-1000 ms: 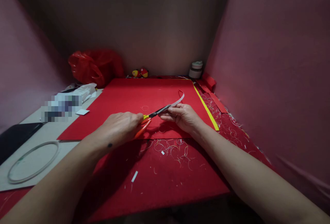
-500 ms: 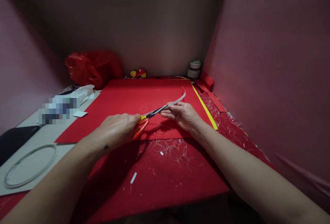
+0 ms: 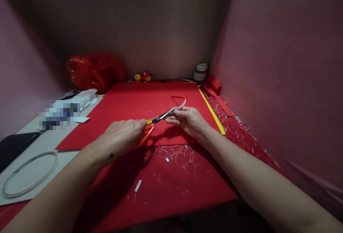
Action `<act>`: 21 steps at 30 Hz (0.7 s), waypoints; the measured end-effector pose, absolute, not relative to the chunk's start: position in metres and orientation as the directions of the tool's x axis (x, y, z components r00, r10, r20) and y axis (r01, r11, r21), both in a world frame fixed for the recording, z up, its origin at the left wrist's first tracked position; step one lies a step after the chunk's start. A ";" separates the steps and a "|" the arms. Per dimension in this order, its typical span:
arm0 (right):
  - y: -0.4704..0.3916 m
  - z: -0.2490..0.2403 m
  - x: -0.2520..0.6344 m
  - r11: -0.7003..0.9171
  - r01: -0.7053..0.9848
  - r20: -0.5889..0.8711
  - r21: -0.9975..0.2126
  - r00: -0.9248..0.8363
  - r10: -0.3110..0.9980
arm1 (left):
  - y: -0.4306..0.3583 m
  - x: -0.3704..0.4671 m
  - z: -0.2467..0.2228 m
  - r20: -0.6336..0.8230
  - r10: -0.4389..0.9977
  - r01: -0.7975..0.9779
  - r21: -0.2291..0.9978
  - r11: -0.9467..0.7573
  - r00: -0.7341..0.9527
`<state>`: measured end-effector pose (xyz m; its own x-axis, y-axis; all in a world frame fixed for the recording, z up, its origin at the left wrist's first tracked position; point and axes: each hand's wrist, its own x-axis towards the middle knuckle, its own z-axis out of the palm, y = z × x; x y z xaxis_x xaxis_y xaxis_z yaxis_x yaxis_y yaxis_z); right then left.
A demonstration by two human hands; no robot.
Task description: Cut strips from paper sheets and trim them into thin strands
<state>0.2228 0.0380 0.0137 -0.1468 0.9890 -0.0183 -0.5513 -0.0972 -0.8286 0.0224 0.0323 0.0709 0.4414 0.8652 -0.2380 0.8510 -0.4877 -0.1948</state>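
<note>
Scissors (image 3: pixel 157 119) gripped in left hand (image 3: pixel 125 132), curled strip (image 3: pixel 183 104) pinched in right hand (image 3: pixel 191 121), red sheet (image 3: pixel 144 97) spread beneath, far edge (image 3: pixel 158 83) well beyond

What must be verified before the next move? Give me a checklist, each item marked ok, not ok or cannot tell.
1. Scissors in the left hand: ok, held by the handles.
2. Curled strip in the right hand: ok, pinched at the fingertips.
3. Right thumb well away from the blades: not ok, it is beside their tips.
4. Blades fully closed: cannot tell.
5. Red cloth free of scraps: not ok, a white scrap lies on it.
</note>
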 end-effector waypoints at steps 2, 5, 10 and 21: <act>0.038 0.014 0.223 -0.098 -0.543 -0.026 -0.834 -0.139 0.990 | 0.032 0.023 0.073 -0.249 0.865 0.850 -0.201 -0.487 0.436; 0.038 0.014 0.223 -0.092 -0.546 -0.019 -0.832 -0.138 0.990 | 0.033 0.022 0.074 -0.248 0.867 0.854 -0.196 -0.482 0.433; 0.038 0.015 0.222 -0.103 -0.545 -0.019 -0.832 -0.158 0.987 | 0.032 0.020 0.070 -0.230 0.860 0.852 -0.168 -0.496 0.455; 0.035 0.016 0.220 -0.115 -0.549 -0.014 -0.828 -0.184 0.983 | 0.029 0.027 0.072 -0.242 0.870 0.862 -0.176 -0.475 0.430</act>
